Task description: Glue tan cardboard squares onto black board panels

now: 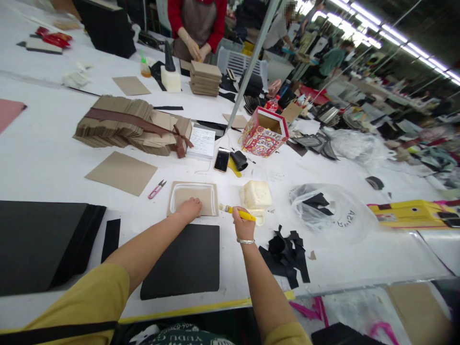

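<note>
My right hand (241, 218) is wrapped round a brush with a yellow handle (247, 215), its bristles near the right edge of a tan board. On that board (176, 191), which bears a whitish band along its edges, my left hand (190, 210) rests with fingers bent; whether it grips anything is hidden. Just below lies a black rectangular panel (187, 261). Right of the brush stands a cream-coloured block or container (257, 193).
Pink snips (157, 189) and a tan sheet (122, 172) lie left. Beyond are stacked tan pieces (118, 122), a phone (222, 159) and a red patterned box (264, 134). Black scraps (285, 254) lie right. Across the table stands a person in red sleeves.
</note>
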Demonstrator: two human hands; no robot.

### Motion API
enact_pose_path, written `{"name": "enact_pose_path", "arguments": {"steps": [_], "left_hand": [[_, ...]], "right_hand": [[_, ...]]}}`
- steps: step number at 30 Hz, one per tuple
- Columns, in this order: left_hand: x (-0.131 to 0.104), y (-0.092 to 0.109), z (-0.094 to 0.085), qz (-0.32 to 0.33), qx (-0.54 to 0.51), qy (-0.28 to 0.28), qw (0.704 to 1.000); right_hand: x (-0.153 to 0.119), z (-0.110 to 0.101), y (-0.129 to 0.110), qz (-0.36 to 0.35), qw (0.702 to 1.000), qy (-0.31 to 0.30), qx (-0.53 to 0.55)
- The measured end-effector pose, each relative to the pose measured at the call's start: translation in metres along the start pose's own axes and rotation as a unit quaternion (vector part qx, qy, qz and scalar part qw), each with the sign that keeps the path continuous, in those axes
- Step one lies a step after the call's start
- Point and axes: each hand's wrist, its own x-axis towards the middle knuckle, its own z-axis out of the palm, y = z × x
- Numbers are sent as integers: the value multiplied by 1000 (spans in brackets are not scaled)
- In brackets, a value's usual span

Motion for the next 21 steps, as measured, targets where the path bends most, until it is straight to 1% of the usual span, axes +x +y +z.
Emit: {"name": "enact_pose_path", "arguments": {"steps": [4,7,12,15,19,21], "left_hand": [[-3,2,-3,19,3,-5,1000],[-6,5,-5,31,7,-8,999],[-5,0,-8,55,23,-16,998],[-3,-6,-6,55,33,-12,998],[-1,-11,-2,44,40,-13,998],[0,-12,-1,41,42,-18,998]], "right_hand": [[-15,-17,-4,38,995,38,83],[-27,-20,-3,52,991,29,119],[-37,-15,1,48,986,-11,159],[-39,-11,4,39,985,-27,163],[-39,-8,10,9,988,-40,147],[-36,-6,15,-14,990,-57,126]]}}
